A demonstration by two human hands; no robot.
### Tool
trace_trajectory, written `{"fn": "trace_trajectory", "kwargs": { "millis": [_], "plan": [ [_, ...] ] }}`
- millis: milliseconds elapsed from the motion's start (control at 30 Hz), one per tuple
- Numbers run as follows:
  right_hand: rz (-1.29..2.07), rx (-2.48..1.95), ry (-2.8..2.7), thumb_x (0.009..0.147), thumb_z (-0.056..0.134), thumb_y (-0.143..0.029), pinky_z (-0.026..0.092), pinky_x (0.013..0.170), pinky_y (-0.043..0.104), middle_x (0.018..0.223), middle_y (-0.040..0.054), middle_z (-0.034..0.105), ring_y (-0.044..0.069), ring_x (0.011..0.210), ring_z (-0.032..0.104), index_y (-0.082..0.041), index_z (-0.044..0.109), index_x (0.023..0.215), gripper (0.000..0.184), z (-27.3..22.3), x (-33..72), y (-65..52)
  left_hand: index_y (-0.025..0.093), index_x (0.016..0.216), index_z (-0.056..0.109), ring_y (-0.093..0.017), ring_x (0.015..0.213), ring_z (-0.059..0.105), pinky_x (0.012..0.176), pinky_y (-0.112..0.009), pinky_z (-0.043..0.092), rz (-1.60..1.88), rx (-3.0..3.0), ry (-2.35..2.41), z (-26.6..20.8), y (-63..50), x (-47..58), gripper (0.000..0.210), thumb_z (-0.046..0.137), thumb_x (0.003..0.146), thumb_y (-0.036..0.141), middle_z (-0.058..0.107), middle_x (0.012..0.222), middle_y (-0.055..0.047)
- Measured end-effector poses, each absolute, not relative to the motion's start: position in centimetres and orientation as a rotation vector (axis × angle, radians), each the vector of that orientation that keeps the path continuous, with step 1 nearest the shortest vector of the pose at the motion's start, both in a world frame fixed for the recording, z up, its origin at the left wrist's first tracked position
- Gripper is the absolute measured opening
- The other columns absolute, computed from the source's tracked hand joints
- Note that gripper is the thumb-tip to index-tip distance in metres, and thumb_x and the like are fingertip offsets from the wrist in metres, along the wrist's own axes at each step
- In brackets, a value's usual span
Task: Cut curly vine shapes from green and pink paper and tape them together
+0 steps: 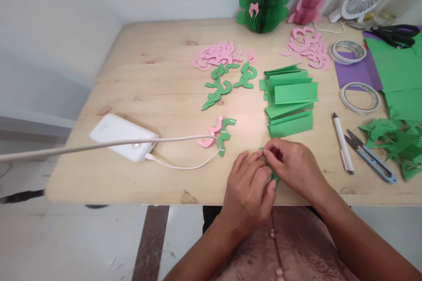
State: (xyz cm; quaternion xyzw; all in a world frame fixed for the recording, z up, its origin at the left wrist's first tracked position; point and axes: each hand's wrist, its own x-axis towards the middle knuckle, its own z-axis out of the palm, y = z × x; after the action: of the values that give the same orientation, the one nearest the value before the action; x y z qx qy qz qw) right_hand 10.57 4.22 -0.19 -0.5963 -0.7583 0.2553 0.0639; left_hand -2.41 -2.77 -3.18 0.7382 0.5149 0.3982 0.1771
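Near the table's front edge, my left hand (249,184) lies over a small green paper piece (275,178), pressing it down with bent fingers. My right hand (293,164) pinches at the piece's upper end, thumb and forefinger together against my left fingertips. Most of the paper is hidden under the hands. Just beyond them stands a group of folded green paper strips (293,92). To the left lie a green cut-out (224,135) with white strips on it and a pink curved cut-out (207,141).
A white power bank (121,136) with a cable (184,167) lies left. Pink cut-outs (217,55) and green cut-outs (217,90) lie farther back. Tape rolls (360,97), a pen (343,142), blue snips (372,158), green scraps (389,136) and black scissors (395,34) are right.
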Motion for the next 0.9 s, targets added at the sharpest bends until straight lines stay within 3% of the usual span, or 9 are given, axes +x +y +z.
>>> {"fn": "trace_trajectory", "kwargs": {
  "millis": [900],
  "plan": [
    [0.775, -1.796, -2.316, 0.087, 0.048, -0.031, 0.035, 0.060, 0.027, 0.070, 0.0013, 0.068, 0.018, 0.064, 0.060, -0.022, 0.063, 0.079, 0.019, -0.19, 10.59, 4.16, 0.015, 0.101, 0.055, -0.024, 0.118, 0.054, 0.111, -0.049, 0.030, 0.989, 2.132, 1.463, -3.10, -2.60, -2.31, 0.016, 0.048, 0.087, 0.020, 0.065, 0.107, -0.012]
  ]
}}
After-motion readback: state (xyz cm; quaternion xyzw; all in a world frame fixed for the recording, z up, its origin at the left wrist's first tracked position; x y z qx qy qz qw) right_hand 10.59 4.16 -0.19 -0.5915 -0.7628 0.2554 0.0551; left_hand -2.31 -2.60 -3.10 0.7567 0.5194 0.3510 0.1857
